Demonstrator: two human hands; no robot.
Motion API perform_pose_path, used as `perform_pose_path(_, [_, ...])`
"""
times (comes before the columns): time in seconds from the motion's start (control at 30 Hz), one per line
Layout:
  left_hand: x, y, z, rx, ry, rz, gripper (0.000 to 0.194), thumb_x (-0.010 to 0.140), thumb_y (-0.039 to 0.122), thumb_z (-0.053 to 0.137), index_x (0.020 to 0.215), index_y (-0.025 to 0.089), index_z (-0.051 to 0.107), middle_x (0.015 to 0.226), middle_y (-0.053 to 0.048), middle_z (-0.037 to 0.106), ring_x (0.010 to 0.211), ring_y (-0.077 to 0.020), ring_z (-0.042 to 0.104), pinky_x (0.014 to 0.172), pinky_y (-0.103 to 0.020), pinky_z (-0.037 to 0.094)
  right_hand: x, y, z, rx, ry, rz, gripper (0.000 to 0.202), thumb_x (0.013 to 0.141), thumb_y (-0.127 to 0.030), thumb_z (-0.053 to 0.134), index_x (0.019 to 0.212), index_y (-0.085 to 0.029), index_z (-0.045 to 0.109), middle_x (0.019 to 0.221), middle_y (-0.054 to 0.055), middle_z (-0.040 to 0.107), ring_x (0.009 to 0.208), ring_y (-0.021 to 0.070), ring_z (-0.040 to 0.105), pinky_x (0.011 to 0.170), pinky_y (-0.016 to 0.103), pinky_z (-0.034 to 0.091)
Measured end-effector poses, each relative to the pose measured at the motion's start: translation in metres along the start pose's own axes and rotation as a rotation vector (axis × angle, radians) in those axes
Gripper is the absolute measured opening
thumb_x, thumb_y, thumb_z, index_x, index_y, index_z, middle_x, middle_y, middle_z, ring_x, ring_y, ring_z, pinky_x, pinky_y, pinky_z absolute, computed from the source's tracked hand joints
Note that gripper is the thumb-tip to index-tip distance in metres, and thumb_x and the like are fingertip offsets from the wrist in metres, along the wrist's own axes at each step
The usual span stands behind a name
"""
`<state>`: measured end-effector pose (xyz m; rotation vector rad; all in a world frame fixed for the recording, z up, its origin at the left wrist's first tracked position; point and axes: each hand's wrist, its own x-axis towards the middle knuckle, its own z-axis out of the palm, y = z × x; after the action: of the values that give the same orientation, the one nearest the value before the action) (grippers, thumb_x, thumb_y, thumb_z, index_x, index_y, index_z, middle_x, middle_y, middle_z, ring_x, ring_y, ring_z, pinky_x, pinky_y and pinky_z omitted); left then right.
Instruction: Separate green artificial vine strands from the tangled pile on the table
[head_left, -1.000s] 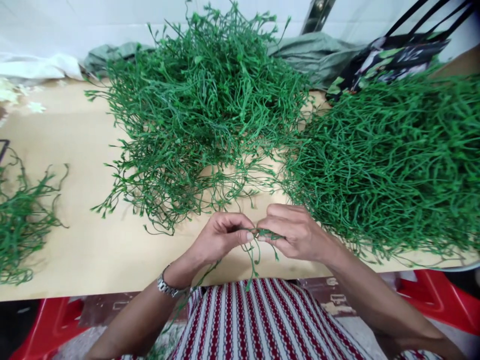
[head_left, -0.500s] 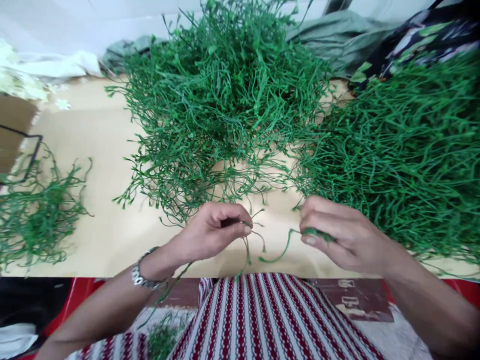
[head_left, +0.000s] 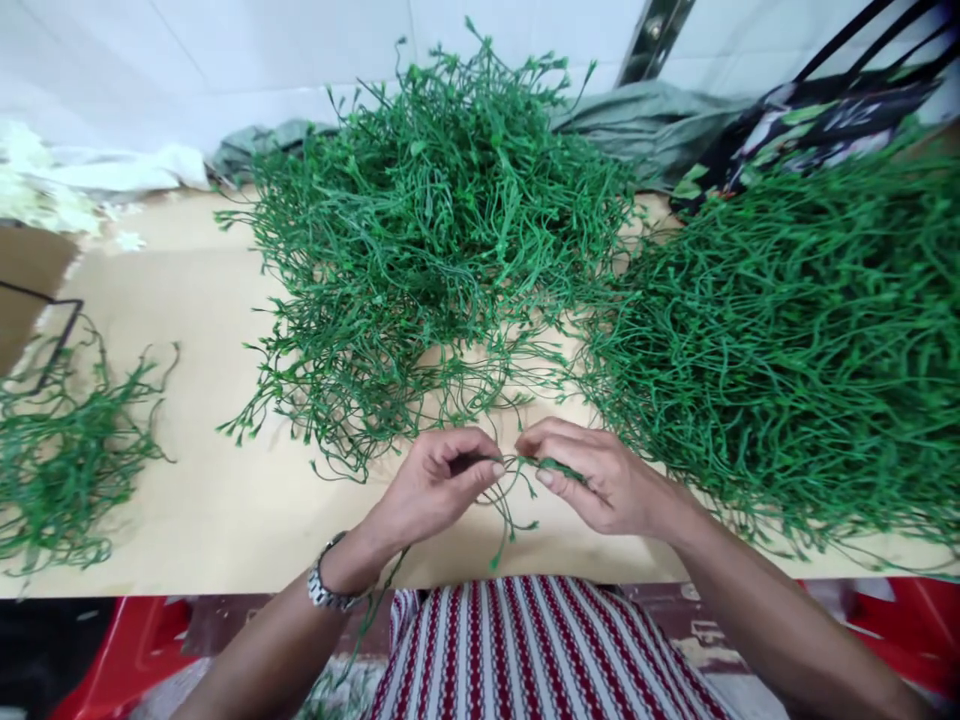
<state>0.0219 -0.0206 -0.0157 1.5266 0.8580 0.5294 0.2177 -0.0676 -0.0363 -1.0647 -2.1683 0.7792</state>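
My left hand (head_left: 442, 480), with a metal-banded watch (head_left: 327, 575) at its wrist, pinches thin green artificial stems (head_left: 504, 525) between thumb and forefinger. Their tips hang out below the fingers, and a longer stretch trails under the wrist. Close by on the right, my right hand (head_left: 600, 475) is closed on a small bunch of green plastic stems (head_left: 559, 468). The fingertips of both hands nearly meet over the front of the table (head_left: 217, 480). How the stems in the two hands cross between them is too fine to make out.
A tall heap of green stems (head_left: 442, 220) stands behind my hands. Another broad pile (head_left: 795, 350) covers the right side, and a smaller one (head_left: 82, 450) lies far left beside a cardboard box (head_left: 30, 290). White flowers (head_left: 45, 190) sit at the back left.
My right hand has moved left with its stems, closing the gap to my left hand. The left hand keeps its pinch. The view has tilted up slightly.
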Motion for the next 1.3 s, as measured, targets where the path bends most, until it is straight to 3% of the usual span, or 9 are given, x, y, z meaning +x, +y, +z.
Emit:
perform_pose_path(0.17, [-0.002,-0.003,0.008,0.075,-0.009,0.078,0.016,0.076,0.024,0.058,0.063,0.013,0.060,0.053,0.001,0.050,0.050,-0.0088,0.042,0.048,-0.020,0.032,0.001,-0.002,0.008,0.080,-0.010,0.058,0.013,0.089,-0.021,0.038,0.087,-0.016,0.049,0.093,0.010,0.056,0.086,0.0163,0.053,0.074,0.031,0.045])
perform_pose_path(0.33, [-0.001,-0.010,0.021,0.193,0.157,0.204,0.014,0.078,0.020,0.056,0.065,0.015,0.060,0.055,0.000,0.053,0.051,-0.0093,0.045,0.050,-0.021,0.034,0.000,-0.007,0.029,0.458,0.129,0.356,0.023,0.092,-0.037,0.032,0.096,-0.018,0.044,0.069,-0.001,0.050,0.059,0.0097,0.047,0.055,0.022,0.041])
perform_pose_path(0.5, [0.004,-0.016,0.031,0.172,0.312,0.188,0.012,0.075,0.019,0.059,0.063,0.016,0.061,0.055,0.000,0.054,0.053,-0.0109,0.048,0.053,-0.023,0.037,0.001,-0.011,0.047,0.679,0.233,0.425,0.048,0.077,-0.052,0.054,0.108,-0.017,0.042,0.092,0.003,0.052,0.080,0.0128,0.051,0.069,0.024,0.045])
perform_pose_path(0.57, [0.005,-0.018,0.031,0.087,0.291,0.143,0.013,0.073,0.019,0.060,0.061,0.016,0.061,0.054,0.000,0.053,0.052,-0.0106,0.047,0.052,-0.023,0.037,0.002,-0.012,0.047,0.667,0.236,0.452,0.042,0.076,-0.045,0.059,0.104,-0.017,0.045,0.095,0.003,0.052,0.086,0.0139,0.051,0.075,0.026,0.044])
perform_pose_path(0.67, [0.005,-0.018,0.031,-0.137,0.239,0.051,0.013,0.072,0.020,0.062,0.060,0.015,0.062,0.055,0.001,0.054,0.052,-0.0093,0.047,0.050,-0.022,0.036,0.002,-0.013,0.040,0.614,0.146,0.524,0.022,0.081,-0.032,0.054,0.096,-0.017,0.048,0.076,-0.001,0.051,0.068,0.0103,0.049,0.060,0.021,0.042])
perform_pose_path(0.73, [0.005,-0.019,0.031,-0.302,0.269,0.019,0.011,0.071,0.020,0.064,0.060,0.015,0.062,0.057,0.001,0.054,0.052,-0.0079,0.046,0.048,-0.020,0.035,0.002,-0.012,0.035,0.570,0.101,0.547,0.013,0.084,-0.030,0.050,0.085,-0.017,0.048,0.064,-0.004,0.047,0.056,0.0084,0.043,0.051,0.019,0.037])
perform_pose_path(0.93, [0.008,-0.017,0.033,-0.755,0.353,-0.067,0.012,0.064,0.022,0.069,0.063,0.016,0.059,0.056,0.005,0.049,0.039,-0.0033,0.037,0.040,-0.020,0.030,0.005,-0.007,0.037,0.664,0.118,0.447,0.033,0.087,-0.045,0.041,0.073,-0.015,0.047,0.056,-0.004,0.040,0.050,0.0073,0.036,0.046,0.020,0.031])
perform_pose_path(1.17, [0.009,-0.012,0.026,-0.984,0.257,-0.172,0.017,0.067,0.022,0.065,0.065,0.016,0.049,0.071,0.003,0.057,0.037,-0.0014,0.035,0.036,-0.018,0.027,0.006,-0.003,0.050,0.986,0.138,0.472,0.034,0.084,-0.048,0.046,0.073,-0.016,0.046,0.047,-0.007,0.039,0.037,0.0053,0.033,0.038,0.019,0.029])
perform_pose_path(1.3, [0.008,-0.011,0.027,-1.099,0.226,-0.185,0.019,0.068,0.023,0.064,0.068,0.017,0.046,0.066,0.003,0.056,0.038,-0.0020,0.034,0.037,-0.016,0.028,0.008,-0.004,0.050,1.151,0.166,0.436,0.031,0.083,-0.044,0.051,0.071,-0.016,0.044,0.048,-0.008,0.035,0.037,0.0036,0.027,0.035,0.017,0.024])
